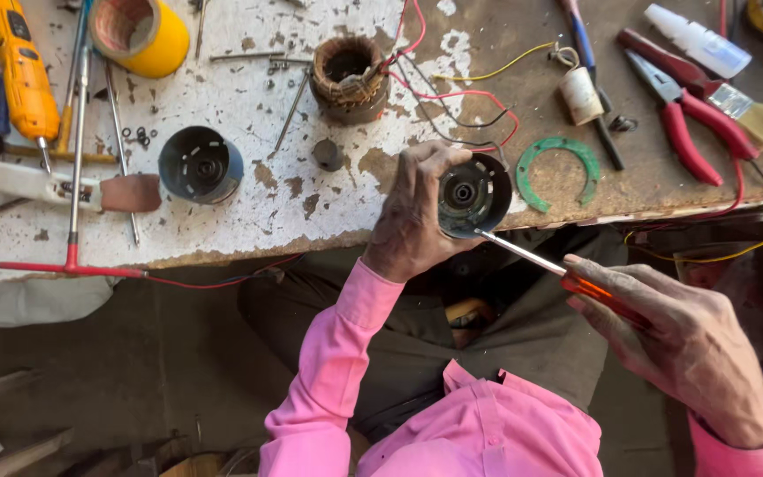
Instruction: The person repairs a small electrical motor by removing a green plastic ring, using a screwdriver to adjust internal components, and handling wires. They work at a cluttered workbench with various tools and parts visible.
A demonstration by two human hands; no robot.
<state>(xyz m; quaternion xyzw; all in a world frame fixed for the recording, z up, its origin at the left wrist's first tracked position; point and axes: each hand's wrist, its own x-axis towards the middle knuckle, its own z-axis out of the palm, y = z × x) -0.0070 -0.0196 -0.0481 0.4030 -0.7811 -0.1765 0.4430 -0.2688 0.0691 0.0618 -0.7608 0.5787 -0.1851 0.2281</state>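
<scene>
Left hand (412, 221) grips 1 round black metal motor housing (472, 194), right hand (682, 340) clasps orange-handled screwdriver (540, 265) at its rim; copper-wound stator (349, 78) lies removed, reassembly outstanding.

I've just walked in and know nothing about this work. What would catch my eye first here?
Probably the bright pink sleeves and the two hands at the bench edge: the left hand holds a round black motor housing, while the right hand points an orange-handled screwdriver into it. Behind them, a copper-wound coil with red wires sits mid-table, and a yellow power screwdriver lies far left.
</scene>
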